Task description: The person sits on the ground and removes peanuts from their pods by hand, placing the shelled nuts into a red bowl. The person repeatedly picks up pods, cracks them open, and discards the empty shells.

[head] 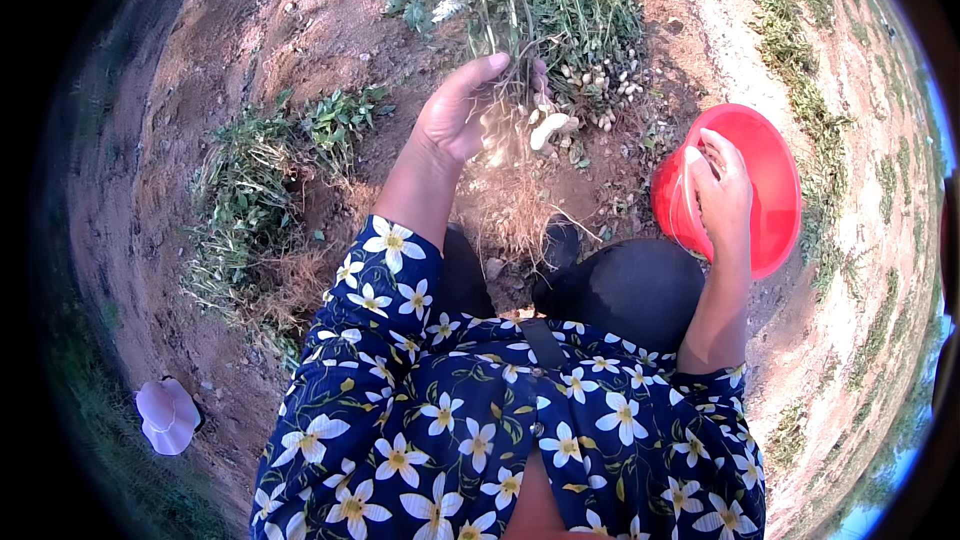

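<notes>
My left hand [457, 109] grips a bunch of uprooted peanut plants [499, 22] by the stems. Pale peanut pods [551, 129] hang from the bunch beside my fingers, and the leafy tops point away from me. My right hand [724, 184] is at the mouth of a red plastic bucket [776, 195], over its left rim. Its fingers are curled, and the palm side is turned away, so I cannot tell whether pods are in it. The bucket leans to the right, with its inner wall showing.
More peanut plants with pods [600, 52] lie on the soil just beyond my left hand. A heap of pulled plants [255, 195] is at the left. Loose dry roots [517, 214] lie between my feet. A pale hat [168, 418] rests at the lower left. Rows of plants [795, 52] run along the right.
</notes>
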The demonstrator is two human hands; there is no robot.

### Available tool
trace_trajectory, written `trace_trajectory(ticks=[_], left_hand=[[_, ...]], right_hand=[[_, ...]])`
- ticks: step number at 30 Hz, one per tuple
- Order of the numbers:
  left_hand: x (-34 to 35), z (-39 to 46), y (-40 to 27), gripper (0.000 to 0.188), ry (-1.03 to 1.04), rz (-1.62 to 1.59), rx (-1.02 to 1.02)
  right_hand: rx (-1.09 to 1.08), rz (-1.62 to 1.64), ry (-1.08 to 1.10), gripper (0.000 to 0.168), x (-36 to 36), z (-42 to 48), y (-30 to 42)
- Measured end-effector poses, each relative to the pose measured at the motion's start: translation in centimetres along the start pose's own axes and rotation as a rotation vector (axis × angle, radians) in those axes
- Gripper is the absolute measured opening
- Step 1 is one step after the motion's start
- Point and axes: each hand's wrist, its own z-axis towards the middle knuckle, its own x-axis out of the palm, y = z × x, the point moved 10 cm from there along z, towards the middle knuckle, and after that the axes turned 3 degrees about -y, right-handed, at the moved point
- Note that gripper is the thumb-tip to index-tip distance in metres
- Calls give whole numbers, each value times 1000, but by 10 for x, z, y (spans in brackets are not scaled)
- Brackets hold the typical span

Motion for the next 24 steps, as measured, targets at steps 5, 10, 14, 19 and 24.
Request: trace_trajectory(ticks=[5,10,14,19,24], left_hand=[[19,-5,8,43,45,126,-20],[29,-9,-9,50,49,402,139],[19,-5,-10,52,-33,481,73],[-5,-5,5,43,-263,379,-22],[-32,3,8,37,-387,723,29]], right_hand=[[162,848,587,72,145,-25,77],[295,982,622,65,178,-35,85],[193,881,432,55,179,-29,71],[-255,182,50,48,151,-19,84],[-247,127,217,33,159,-27,96]])
